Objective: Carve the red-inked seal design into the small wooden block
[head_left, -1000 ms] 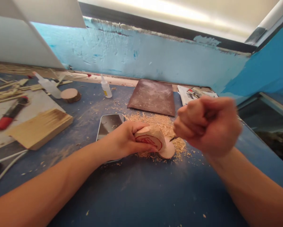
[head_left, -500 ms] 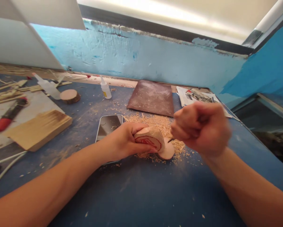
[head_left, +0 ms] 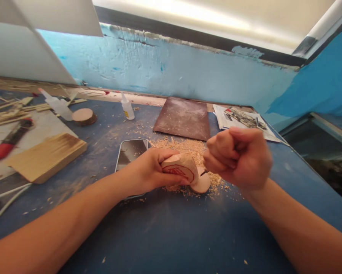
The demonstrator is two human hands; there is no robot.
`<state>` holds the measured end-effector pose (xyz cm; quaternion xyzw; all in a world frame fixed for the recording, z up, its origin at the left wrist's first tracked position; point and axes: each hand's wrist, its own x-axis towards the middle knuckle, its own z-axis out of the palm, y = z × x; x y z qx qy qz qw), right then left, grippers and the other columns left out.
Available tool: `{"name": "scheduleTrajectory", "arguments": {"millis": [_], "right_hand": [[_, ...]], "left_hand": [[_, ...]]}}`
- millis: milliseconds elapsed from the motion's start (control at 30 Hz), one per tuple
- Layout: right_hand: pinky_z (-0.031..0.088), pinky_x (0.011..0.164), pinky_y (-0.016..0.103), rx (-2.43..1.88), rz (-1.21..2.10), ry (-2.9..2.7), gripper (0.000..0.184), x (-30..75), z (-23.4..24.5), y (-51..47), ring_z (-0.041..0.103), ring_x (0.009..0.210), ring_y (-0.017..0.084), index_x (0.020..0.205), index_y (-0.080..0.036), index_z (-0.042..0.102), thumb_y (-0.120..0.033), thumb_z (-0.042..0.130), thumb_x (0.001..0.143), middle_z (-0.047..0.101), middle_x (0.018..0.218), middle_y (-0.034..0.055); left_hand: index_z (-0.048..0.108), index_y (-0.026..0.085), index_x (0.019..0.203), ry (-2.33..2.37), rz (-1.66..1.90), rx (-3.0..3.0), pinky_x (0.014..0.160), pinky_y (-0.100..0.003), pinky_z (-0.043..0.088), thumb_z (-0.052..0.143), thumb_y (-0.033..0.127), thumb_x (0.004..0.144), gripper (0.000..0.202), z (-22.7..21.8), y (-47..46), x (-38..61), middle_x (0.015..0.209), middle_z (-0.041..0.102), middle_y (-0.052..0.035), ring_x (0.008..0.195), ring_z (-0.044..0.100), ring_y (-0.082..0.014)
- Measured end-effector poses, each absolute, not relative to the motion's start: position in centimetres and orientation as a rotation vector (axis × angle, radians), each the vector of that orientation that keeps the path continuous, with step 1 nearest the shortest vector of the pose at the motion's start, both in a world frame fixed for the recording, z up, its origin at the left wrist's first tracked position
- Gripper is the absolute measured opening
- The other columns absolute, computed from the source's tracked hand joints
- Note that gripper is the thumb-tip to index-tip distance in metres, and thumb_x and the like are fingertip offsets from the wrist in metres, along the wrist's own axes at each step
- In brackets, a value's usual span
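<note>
My left hand (head_left: 148, 171) is closed around a pale piece of wood (head_left: 188, 163) with red lines drawn on its face. Its lower end sits on or just over a round wood slice (head_left: 202, 185) lying on the table. In a fist, my right hand (head_left: 239, 158) grips a carving tool (head_left: 204, 172); only its thin dark tip shows, pointing at the wood's right side, and the handle is hidden by the fingers. Whether the tip touches the wood I cannot tell. Wood shavings (head_left: 182, 144) lie around and behind the slice.
A phone (head_left: 132, 150) lies by my left wrist. Behind are a brown board (head_left: 183, 118), a small glue bottle (head_left: 127, 107) and paper with metal bits (head_left: 245, 117). On the left are a wooden block (head_left: 49, 156), a red-and-black tool (head_left: 11, 140) and another wood slice (head_left: 84, 116).
My right hand has moved slightly left and down, bringing the tool's tip closer to the wood. My left hand and the wood have barely shifted.
</note>
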<state>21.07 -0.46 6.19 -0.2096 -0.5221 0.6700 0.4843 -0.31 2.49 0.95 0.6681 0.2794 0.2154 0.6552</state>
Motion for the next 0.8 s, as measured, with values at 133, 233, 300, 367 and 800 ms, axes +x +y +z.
{"name": "scheduleTrajectory", "arguments": {"millis": [133,233,300,367,800], "right_hand": [[0.020,0.039,0.024,-0.520,1.602,-1.279,0.052,20.86,6.37,-0.63,0.018,0.039,0.008,0.052,-0.021,0.031,-0.041,0.049,0.096,0.022,0.047,-0.0063],[0.022,0.039,0.024,-0.545,1.598,-1.270,0.051,20.84,6.62,-0.86,0.019,0.040,0.008,0.052,-0.021,0.031,-0.039,0.048,0.096,0.021,0.048,-0.0061],[0.021,0.040,0.024,-0.542,1.570,-1.252,0.050,20.91,6.73,-0.97,0.019,0.040,0.008,0.052,-0.021,0.031,-0.037,0.050,0.094,0.021,0.048,-0.0060],[0.019,0.039,0.024,-0.533,1.570,-1.249,0.050,20.98,6.74,-0.99,0.017,0.039,0.007,0.051,-0.020,0.030,-0.037,0.048,0.095,0.020,0.048,-0.0060],[0.019,0.039,0.025,-0.541,1.567,-1.260,0.050,20.88,6.69,-0.70,0.018,0.040,0.007,0.051,-0.020,0.031,-0.038,0.049,0.095,0.020,0.048,-0.0060]], "left_hand": [[0.075,0.014,0.095,0.633,0.492,1.533,0.063,-0.021,0.049,0.086,0.025,0.081,0.020,0.99,2.47,-0.34,0.081,0.074,-0.0001,0.070,0.066,-0.0133],[0.075,0.015,0.096,0.620,0.494,1.516,0.062,-0.020,0.049,0.086,0.026,0.082,0.021,0.98,2.48,-0.33,0.081,0.074,0.0002,0.070,0.065,-0.0129],[0.075,0.015,0.098,0.605,0.496,1.515,0.064,-0.019,0.050,0.086,0.024,0.081,0.022,0.95,2.49,-0.31,0.084,0.076,0.0001,0.072,0.066,-0.0121],[0.075,0.014,0.097,0.611,0.496,1.519,0.065,-0.018,0.049,0.086,0.021,0.081,0.020,0.90,2.49,-0.29,0.084,0.076,0.0008,0.072,0.065,-0.0111],[0.076,0.013,0.100,0.605,0.491,1.483,0.066,-0.018,0.051,0.086,0.019,0.080,0.023,1.04,2.42,-0.15,0.087,0.077,-0.0003,0.074,0.067,-0.0115]]}}
